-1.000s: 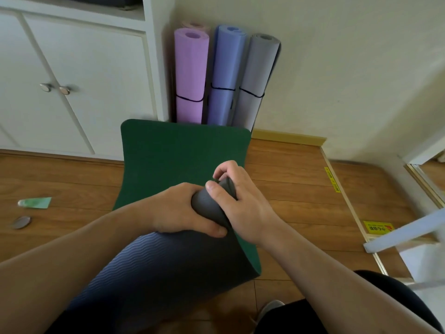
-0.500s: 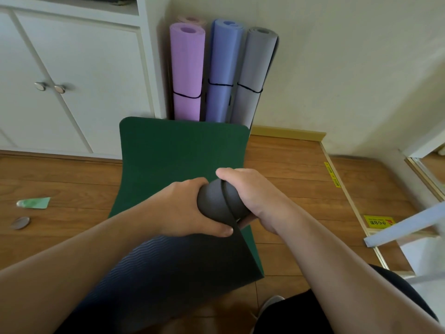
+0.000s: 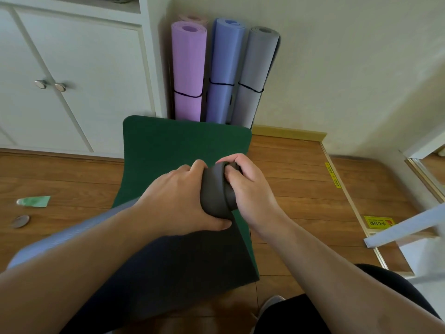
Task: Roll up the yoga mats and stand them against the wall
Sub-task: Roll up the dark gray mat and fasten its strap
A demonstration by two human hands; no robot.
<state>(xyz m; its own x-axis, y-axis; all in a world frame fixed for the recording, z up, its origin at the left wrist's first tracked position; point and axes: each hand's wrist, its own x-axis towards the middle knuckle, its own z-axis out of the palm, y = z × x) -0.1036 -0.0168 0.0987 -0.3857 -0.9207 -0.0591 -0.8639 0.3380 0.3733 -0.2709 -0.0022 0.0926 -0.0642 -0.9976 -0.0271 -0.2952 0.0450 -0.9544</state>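
**Ann:** Fingers (image 3: 231, 172) of the right hand (image 3: 250, 189) are curled over the end of the dark roll (image 3: 214, 191), tips tucked into its core, while the left hand (image 3: 178, 203) wraps the roll from the other side, thumb pressed along its underside.

**Ben:** So both hands are clamped on the same short stretch of roll?

**Ann:** Yes, right at the mat's right edge. The roll sits between the two hands, held up off the floor (image 3: 301, 184). It's a small, tight coil, only a few turns by the look of it.

**Ben:** How much is left to wind?

**Ann:** Most of it, I'd say. The green face of the mat (image 3: 183, 145) runs flat from the hands to the far end, which lies just in front of the standing mats. The dark ribbed underside (image 3: 168, 266) drapes back toward the person, below the forearms.

**Ben:** And the rest of the job?

**Ann:** Well along. Against the wall (image 3: 337, 68), beside the white cabinet (image 3: 84, 80), stand a purple mat (image 3: 189, 73), a blue mat (image 3: 222, 71) and a grey mat (image 3: 255, 75), each rolled and banded with a dark cord. The top of a pink roll (image 3: 192, 18) peeks up behind the purple one.

**Ben:** So this green one looks like the last?

**Ann:** It's the only unrolled one in view. It still needs winding and standing up with the others.
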